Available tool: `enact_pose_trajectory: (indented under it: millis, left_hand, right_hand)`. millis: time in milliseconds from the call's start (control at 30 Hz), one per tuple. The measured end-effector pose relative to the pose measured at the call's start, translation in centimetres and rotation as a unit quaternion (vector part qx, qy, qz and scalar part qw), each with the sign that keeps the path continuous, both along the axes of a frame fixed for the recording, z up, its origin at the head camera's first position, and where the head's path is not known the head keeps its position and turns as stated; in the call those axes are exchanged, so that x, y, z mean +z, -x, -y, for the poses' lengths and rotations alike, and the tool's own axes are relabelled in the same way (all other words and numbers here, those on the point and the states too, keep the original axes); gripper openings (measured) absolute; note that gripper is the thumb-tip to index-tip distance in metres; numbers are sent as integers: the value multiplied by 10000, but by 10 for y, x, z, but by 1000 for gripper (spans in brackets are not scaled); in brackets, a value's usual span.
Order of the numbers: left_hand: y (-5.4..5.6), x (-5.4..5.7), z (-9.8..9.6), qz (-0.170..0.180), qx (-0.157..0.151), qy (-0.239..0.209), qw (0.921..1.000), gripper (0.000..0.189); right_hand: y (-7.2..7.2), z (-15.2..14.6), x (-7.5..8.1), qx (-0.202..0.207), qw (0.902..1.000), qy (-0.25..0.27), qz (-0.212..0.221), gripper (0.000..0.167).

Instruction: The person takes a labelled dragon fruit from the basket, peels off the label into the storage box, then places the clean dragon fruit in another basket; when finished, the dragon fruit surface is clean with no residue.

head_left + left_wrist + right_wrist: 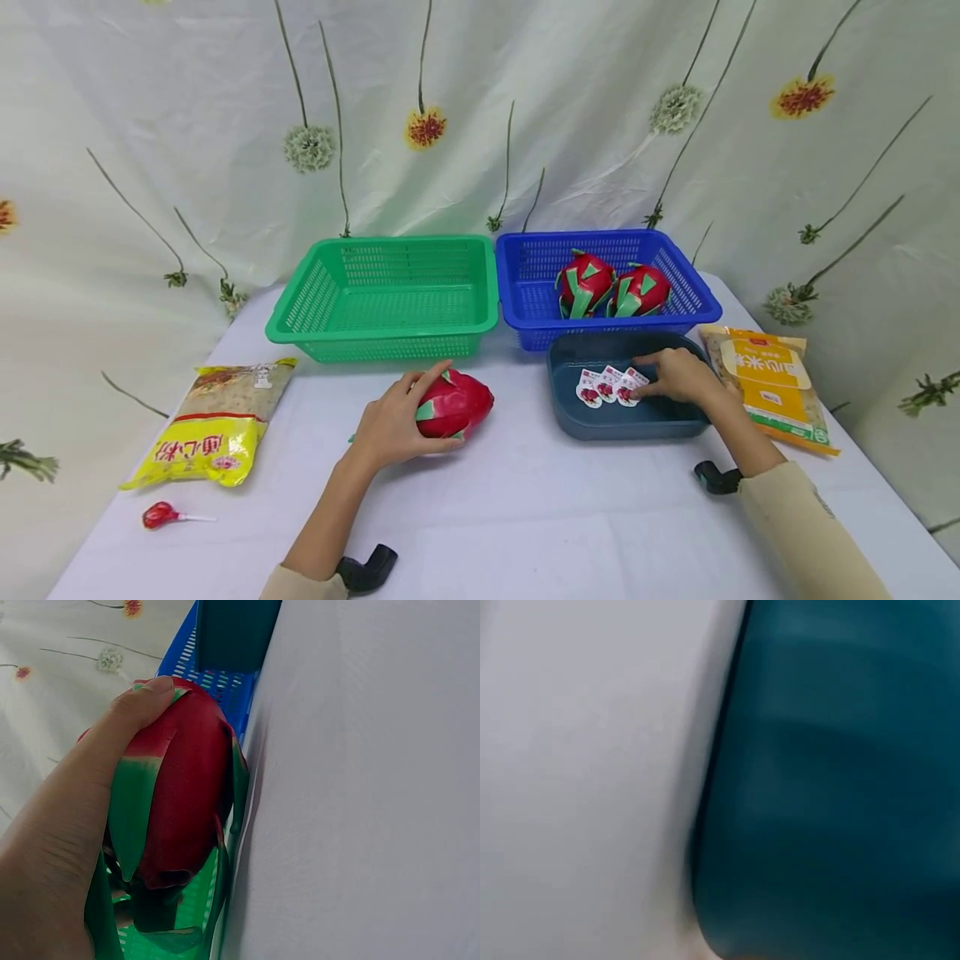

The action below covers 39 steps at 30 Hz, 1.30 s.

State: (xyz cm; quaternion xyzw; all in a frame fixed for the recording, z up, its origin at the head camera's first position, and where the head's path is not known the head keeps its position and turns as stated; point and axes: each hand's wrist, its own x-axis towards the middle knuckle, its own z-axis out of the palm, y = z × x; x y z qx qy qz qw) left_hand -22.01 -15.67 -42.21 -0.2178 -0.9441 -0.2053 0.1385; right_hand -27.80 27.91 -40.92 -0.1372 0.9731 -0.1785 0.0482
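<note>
My left hand (397,421) grips a red dragon fruit (456,406) with green scales, thumb on one side and fingers on the other, over the white cloth. The left wrist view shows the same dragon fruit (187,795) close up, the thumb lying along its skin. On the right, my right hand (678,377) reaches into a dark blue-green tray (626,429). Its thumb and forefinger are spread apart at the rightmost of three dragon fruit stickers (609,385) on the tray floor. The right wrist view holds mostly the tray's outer wall (825,787).
Behind stand a green basket (390,342) and a blue basket (600,331) with two dragon fruits (587,279) in it. Yellow-printed food bags lie at the left (217,421) and right (768,379). A red lollipop (159,515) lies near the left front.
</note>
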Motion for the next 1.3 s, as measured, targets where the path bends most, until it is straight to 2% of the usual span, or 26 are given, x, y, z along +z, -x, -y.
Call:
enact_pose_trajectory:
  millis: [100, 233, 333, 433, 533, 667, 767, 867, 967, 1067, 1133, 1200, 1300]
  left_hand:
    - [0, 0, 0, 33, -7, 10, 10000, 101]
    - [0, 0, 0, 54, 38, 25, 10000, 101]
    - [0, 1, 1, 93, 54, 22, 9999, 100]
    - [0, 1, 1, 138, 55, 24, 9999, 100]
    - [1, 2, 2, 175, 27, -5, 9998, 101]
    - [1, 4, 4, 352, -86, -87, 9993, 102]
    - [-1, 5, 4, 561, -193, -130, 9982, 102]
    - [-3, 6, 4, 684, -198, -77, 9974, 102]
    - [-4, 7, 3, 723, -190, -37, 9972, 103]
    - [-6, 10, 2, 730, -187, 21, 9972, 103]
    - [-6, 13, 2, 716, -175, 96, 9972, 103]
    - [-7, 16, 1, 667, -169, 153, 9975, 103]
    - [-6, 18, 0, 603, -159, 204, 9978, 101]
  right_hand:
    - [-4, -1, 0, -105, 9991, 366, -204, 51]
    - [-8, -1, 0, 149, 9979, 613, -153, 43]
    - [-8, -1, -2, 450, 9982, 388, 0, 45]
    - [-7, 1, -3, 615, 9980, 164, -34, 49]
    - [-6, 2, -3, 617, 9980, -48, -126, 54]
    - [-10, 2, 2, 484, 9985, -257, -25, 65]
    - [-18, -1, 14, 340, 9993, -108, 105, 69]
    - [-24, -11, 36, 219, 9996, 195, -6, 67]
    - [-26, -27, 64, 9, 9979, 354, -538, 65]
    - [-18, -41, 84, -397, 9912, 497, -1163, 73]
    - [-8, -49, 91, -665, 9862, 565, -1410, 84]
    - [5, -54, 91, -852, 9855, 598, -1340, 93]
    - [21, -60, 83, -897, 9909, 482, -876, 103]
